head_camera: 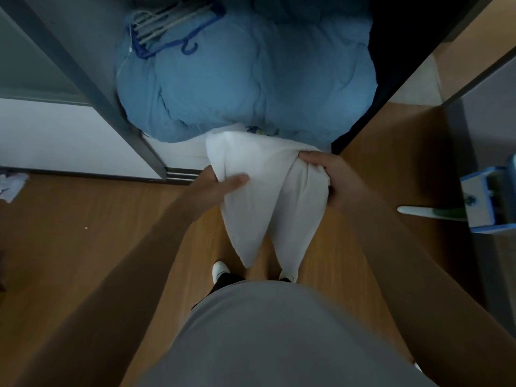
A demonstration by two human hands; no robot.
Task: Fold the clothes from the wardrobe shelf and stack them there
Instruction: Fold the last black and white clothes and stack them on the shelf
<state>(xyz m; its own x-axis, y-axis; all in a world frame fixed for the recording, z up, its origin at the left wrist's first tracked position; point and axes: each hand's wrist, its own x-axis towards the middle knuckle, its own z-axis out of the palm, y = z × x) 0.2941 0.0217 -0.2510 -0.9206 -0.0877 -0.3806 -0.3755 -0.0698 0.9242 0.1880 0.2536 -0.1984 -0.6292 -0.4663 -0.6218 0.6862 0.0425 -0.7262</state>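
Observation:
A white garment (259, 196) hangs between my hands in front of the open wardrobe, its two lower ends drooping toward the floor above my feet. My left hand (220, 185) pinches its left edge, thumb lying on top of the fabric. My right hand (332, 177) grips a bunched fold at its right edge. The garment's top edge lies against the wardrobe's bottom ledge. Inside the wardrobe a big blue quilt (251, 79) fills the space.
Blue and grey hangers (167, 26) lie on the quilt at the back left. A grey sliding door frame (92, 88) stands left of the opening. A blue-and-white mop head (485, 202) sits at the right on the wooden floor (83, 233). Crumpled white cloth (11, 185) lies far left.

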